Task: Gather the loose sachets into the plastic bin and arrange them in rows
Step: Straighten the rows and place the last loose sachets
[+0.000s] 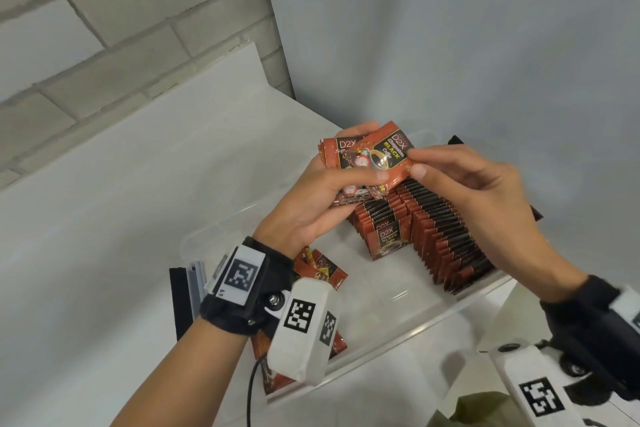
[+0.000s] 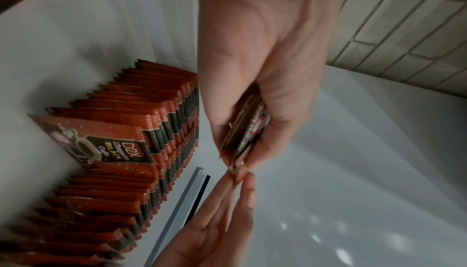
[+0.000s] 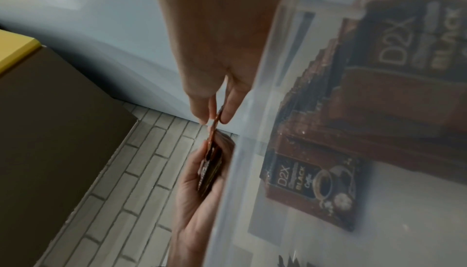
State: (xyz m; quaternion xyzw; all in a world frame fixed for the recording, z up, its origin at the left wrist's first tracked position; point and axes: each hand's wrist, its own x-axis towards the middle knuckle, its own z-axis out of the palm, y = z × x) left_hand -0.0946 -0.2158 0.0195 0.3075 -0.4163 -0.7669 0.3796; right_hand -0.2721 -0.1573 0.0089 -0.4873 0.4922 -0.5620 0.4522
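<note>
Reddish-brown sachets (image 1: 367, 163) are sitting fanned in my left hand (image 1: 311, 204) above the clear plastic bin (image 1: 398, 308) while my right hand (image 1: 460, 191) is pinching the top one, which I judge could slip and scatter the stack onto the standing rows (image 1: 436, 232).

the head view looks down and forward from above onto the clear plastic bin (image 1: 398, 302) on the white desk (image 1: 104, 218), both hands mid-frame. the left wrist view looks along the left hand (image 2: 260, 67) from very near, the standing rows of red-brown coffee sachets (image 2: 121, 131) beside it. the right wrist view looks along the right hand (image 3: 217, 51), just beside the bin's wall. all three share the hands meeting over a held stack of sachets (image 1: 367, 163).
</note>
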